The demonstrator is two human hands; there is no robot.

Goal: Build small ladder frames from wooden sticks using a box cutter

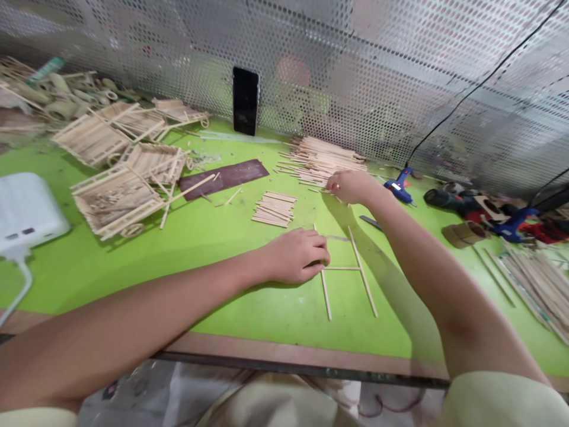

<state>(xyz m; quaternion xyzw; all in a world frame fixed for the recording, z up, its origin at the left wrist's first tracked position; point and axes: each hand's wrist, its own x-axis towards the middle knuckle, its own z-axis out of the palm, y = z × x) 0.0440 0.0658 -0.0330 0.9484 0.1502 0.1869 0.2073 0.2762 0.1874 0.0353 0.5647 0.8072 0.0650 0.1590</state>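
On the green tabletop lies an H-shaped frame of thin wooden sticks (341,268), two long ones joined by a crosspiece. My left hand (299,256) has its fingers curled closed on the frame's left stick, near the joint. Farther off, my right hand (354,186) reaches to the near edge of a big pile of wooden sticks (322,157). Its fingertips are pinched together, and whatever lies between them is too small or hidden to name. Left of the frame, a small bundle of short sticks (274,209) lies in a neat row.
Several small wooden carts (118,198) stand at the left, beside a dark brown strip (226,178). A phone (246,101) leans on the perforated metal screen (178,65). Blue glue guns (401,186), a dark flat blade (370,222) and long slats (536,281) lie rightward. A white box (29,210) sits at left.
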